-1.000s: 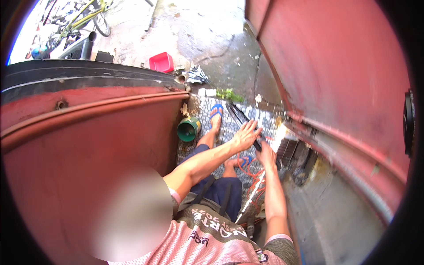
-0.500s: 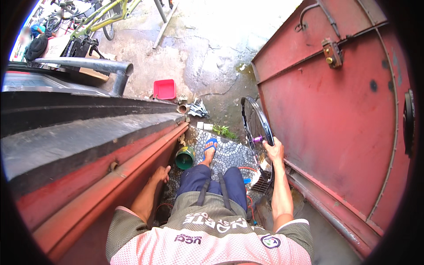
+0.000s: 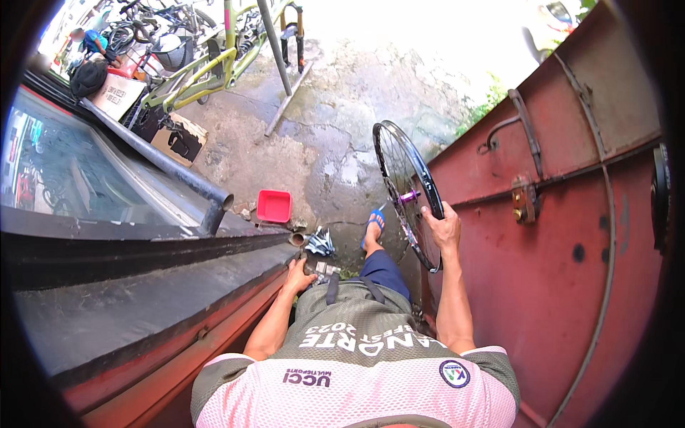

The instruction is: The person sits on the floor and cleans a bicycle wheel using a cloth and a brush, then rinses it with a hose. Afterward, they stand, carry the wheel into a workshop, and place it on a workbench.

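- One hand does the carrying: that looks like the step in hand, on foot, and the next move calls for a firm grip and a path clear of both sides.
- Left hand (image 3: 300, 274): fingers loosely parted, nothing seen in it, by the right edge of the black ledge (image 3: 143, 267); contact cannot be told.
- Red basin (image 3: 274, 205): on the concrete ground (image 3: 335, 150), near its left edge, ahead of that hand.
- Bicycle wheel (image 3: 427, 178): upright but tilted over the ground's right edge, well apart from the left hand.
- Right hand (image 3: 444, 227): fingers closed around the rim.
- Red metal gate (image 3: 556, 285): just beside the wheel's lower part; touching, I cannot tell.
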Demonstrator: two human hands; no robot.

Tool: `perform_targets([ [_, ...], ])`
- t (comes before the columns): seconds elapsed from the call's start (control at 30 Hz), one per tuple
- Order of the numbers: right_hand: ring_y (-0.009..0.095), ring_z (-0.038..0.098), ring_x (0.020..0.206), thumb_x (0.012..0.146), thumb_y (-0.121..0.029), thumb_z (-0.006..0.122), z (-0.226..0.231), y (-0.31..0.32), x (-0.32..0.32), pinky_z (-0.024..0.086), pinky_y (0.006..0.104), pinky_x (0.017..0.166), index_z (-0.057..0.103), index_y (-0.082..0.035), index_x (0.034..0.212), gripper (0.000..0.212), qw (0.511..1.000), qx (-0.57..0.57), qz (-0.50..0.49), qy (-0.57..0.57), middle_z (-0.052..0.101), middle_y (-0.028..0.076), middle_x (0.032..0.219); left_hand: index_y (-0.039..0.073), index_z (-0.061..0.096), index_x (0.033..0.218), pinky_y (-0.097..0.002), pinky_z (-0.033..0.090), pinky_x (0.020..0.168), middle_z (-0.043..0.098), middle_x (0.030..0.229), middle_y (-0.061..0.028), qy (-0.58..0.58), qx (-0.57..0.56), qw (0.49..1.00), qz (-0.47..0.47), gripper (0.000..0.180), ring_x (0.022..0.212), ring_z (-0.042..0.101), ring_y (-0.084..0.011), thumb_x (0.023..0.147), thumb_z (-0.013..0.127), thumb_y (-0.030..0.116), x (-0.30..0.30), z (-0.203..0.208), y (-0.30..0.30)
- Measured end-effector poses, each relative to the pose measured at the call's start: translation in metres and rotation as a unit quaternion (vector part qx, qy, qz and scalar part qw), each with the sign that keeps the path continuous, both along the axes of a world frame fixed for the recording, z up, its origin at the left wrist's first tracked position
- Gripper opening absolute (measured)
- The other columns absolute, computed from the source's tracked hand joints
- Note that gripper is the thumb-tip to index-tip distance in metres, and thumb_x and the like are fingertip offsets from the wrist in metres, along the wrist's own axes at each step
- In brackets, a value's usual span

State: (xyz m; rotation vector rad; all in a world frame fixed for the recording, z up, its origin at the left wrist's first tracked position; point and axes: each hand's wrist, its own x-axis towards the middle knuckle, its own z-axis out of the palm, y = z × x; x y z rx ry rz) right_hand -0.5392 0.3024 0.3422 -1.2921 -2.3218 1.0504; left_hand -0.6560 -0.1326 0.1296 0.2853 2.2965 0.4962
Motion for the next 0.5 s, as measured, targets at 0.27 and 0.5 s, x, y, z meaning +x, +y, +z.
perform_targets([
  [0.27, 0.031, 0.071, 0.07, 0.087, -0.04, 0.082, -0.02, 0.111, -0.213, 0.054, 0.0434, 0.069, 0.075, -0.008, 0.097, 0.034, 0.981, -0.053, 0.186, -0.004, 0.071, 0.016, 0.075, 0.009, 0.08, 0.117, -0.0437, 0.055, 0.102, 0.08, 0.117, -0.0149, -0.024, 0.014, 0.956, 0.291, 0.04, 0.115, 0.074, -0.0309, 0.094, 0.077, 0.042, -0.091, 0.018, 0.081],
  [0.5, 0.046, 0.072, 0.086, 0.085, -0.047, 0.077, -0.034, 0.157, -0.408, 0.055, 0.054, 0.076, 0.072, -0.008, 0.1, 0.042, 0.909, 0.077, 0.401, -0.086, 0.074, 0.023, 0.085, 0.016, 0.084, 0.108, -0.0469, 0.055, 0.108, 0.079, 0.121, -0.0155, -0.093, -0.139, 0.906, 0.388, 0.026, 0.123, 0.072, -0.035, 0.088, 0.077, 0.032, -0.074, -0.008, 0.117],
])
